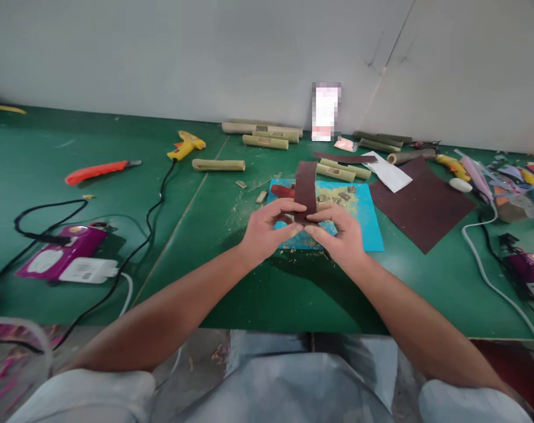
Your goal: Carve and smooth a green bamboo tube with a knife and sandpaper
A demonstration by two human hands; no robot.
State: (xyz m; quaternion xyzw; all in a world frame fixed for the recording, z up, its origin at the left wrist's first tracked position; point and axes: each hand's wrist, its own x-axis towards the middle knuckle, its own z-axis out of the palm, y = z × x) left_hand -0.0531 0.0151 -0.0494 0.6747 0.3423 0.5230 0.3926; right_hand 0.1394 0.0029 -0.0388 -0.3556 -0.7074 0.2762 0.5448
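A dark brown strip [305, 183], which looks like sandpaper, stands up between my hands over a blue mat [372, 226]. My left hand [269, 226] pinches its lower left edge between thumb and fingers. On the other side, my right hand [337, 229] grips the lower right edge, where the strip seems bent over. Both sets of fingertips nearly meet. Behind the strip, a red tool handle [282, 191] lies partly hidden on the mat, among yellowish shavings and small bamboo chips [348, 191].
Bamboo tubes [267, 142] with cut slots lie at the back. To the left are a yellow glue gun [187, 145], an orange utility knife [101, 171] and a purple power strip [68, 249] with cords. A brown sheet [425, 211] and white paper [388, 171] lie right. A phone [326, 111] leans on the wall.
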